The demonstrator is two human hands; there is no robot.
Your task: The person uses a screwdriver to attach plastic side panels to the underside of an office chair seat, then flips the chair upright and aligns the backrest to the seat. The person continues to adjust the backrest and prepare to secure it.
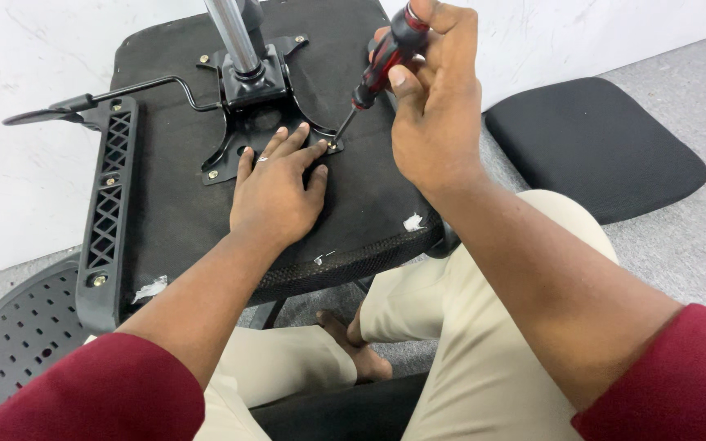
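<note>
An upturned office chair seat (pixel 181 204) lies across my lap, its black underside facing up. A black metal mounting plate (pixel 251 102) with a chrome gas cylinder (pixel 234 37) is fixed to it. My left hand (pixel 275 192) rests flat on the seat, fingers on the plate's lower right corner. My right hand (pixel 435 106) grips a red and black screwdriver (pixel 382 61). Its tip sits on a screw (pixel 332 144) at that corner, right beside my left fingertips.
A black plastic armrest bracket (pixel 108 204) with brass screws runs down the seat's left side, and a lever (pixel 116 94) sticks out left of the plate. A perforated black backrest (pixel 18 335) lies lower left. A separate black seat cushion (pixel 594 143) sits on the grey floor at right.
</note>
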